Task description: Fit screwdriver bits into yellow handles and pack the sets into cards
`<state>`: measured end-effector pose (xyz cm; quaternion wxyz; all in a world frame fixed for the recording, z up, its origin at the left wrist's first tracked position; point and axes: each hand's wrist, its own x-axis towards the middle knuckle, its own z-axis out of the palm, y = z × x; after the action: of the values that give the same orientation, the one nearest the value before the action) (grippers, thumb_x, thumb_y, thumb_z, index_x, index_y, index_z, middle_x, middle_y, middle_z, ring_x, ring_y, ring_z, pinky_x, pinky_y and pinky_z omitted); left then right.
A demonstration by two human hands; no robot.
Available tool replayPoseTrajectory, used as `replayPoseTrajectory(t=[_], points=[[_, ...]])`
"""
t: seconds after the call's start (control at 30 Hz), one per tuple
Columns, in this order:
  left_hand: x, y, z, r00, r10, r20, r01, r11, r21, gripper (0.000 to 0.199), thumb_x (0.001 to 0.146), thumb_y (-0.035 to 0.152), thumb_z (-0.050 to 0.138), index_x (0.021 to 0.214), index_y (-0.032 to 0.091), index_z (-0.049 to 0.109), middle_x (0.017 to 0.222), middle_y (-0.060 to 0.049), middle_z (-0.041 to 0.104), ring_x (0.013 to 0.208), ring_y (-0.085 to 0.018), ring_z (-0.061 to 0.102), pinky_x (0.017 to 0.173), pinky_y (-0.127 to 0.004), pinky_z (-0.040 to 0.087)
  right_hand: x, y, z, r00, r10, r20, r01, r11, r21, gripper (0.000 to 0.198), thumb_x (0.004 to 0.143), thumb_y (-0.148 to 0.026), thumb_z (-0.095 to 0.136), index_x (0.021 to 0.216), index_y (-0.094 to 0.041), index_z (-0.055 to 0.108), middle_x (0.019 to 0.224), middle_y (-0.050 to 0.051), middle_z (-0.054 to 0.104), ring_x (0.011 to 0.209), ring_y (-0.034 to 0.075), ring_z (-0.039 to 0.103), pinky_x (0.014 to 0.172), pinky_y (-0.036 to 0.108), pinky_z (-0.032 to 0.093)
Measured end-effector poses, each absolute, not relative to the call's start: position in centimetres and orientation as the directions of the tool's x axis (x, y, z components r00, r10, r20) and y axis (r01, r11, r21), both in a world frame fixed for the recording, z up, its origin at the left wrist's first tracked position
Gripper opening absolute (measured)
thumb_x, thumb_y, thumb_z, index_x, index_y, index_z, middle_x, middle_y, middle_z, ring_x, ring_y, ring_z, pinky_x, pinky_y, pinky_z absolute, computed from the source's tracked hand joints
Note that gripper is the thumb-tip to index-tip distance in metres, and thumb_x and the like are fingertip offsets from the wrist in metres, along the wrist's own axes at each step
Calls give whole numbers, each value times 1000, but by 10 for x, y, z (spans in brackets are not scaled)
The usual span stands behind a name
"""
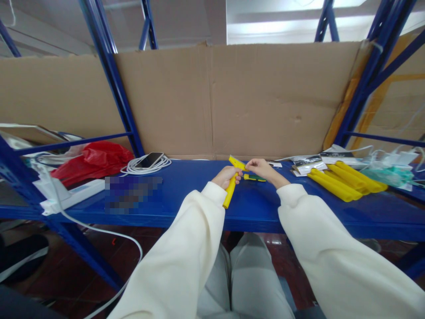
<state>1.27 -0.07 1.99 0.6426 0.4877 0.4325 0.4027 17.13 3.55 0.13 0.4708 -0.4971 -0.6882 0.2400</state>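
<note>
Yellow strip [231,187] gripped by left hand [226,176], right hand [260,168] pinching its top

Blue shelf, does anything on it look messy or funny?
A little. On the blue shelf, a phone lies on a loose coil of white cable, beside a crumpled red bag. Yellow strips lie heaped at the right. Nothing looks spilled or broken.

Bright, even overhead light, soft shadows; wide-angle bending at edges, one pixelated patch.
</note>
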Motion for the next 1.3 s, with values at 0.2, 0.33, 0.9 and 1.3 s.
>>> replayPoseTrajectory(t=[0.2, 0.33, 0.9, 1.3], points=[[13, 1, 19, 315, 937, -153, -123, 200, 972, 19, 86, 0, 43, 76, 14, 49, 47, 6, 44, 33, -3, 33, 36, -14, 24, 173, 39, -3, -80, 895, 439, 412, 431, -803, 7, 66, -22, 63, 61, -18, 63, 58, -2, 61, 59, 13, 54, 65, 27, 47], [12, 3, 17, 310, 936, -168, -131, 218, 967, 18, 85, 0, 44, 77, 14, 50, 48, 5, 45, 34, -4, 34, 36, -15, 24, 172, 41, -6, -75, 897, 436, 403, 427, -809, 7, 65, -23, 64, 61, -19, 60, 62, -1, 61, 61, 13, 53, 66, 27, 46], [10, 7, 16, 156, 973, -172, -322, 214, 922, 20, 83, -4, 46, 74, 14, 49, 48, 5, 44, 34, -3, 33, 36, -13, 23, 192, 42, -10, -51, 910, 412, 860, 249, -445, 32, 77, -46, 68, 95, -19, 70, 110, 13, 67, 112, 29, 58, 95, 43, 45], [8, 16, 11, -7, 979, -205, -365, 188, 912, 19, 77, -4, 46, 82, 12, 56, 44, 6, 41, 33, -5, 33, 35, -15, 24, 213, 32, -2, -105, 930, 353, 757, 305, -577, 17, 65, -27, 77, 75, -19, 66, 65, 0, 66, 66, 17, 63, 65, 29, 51]])
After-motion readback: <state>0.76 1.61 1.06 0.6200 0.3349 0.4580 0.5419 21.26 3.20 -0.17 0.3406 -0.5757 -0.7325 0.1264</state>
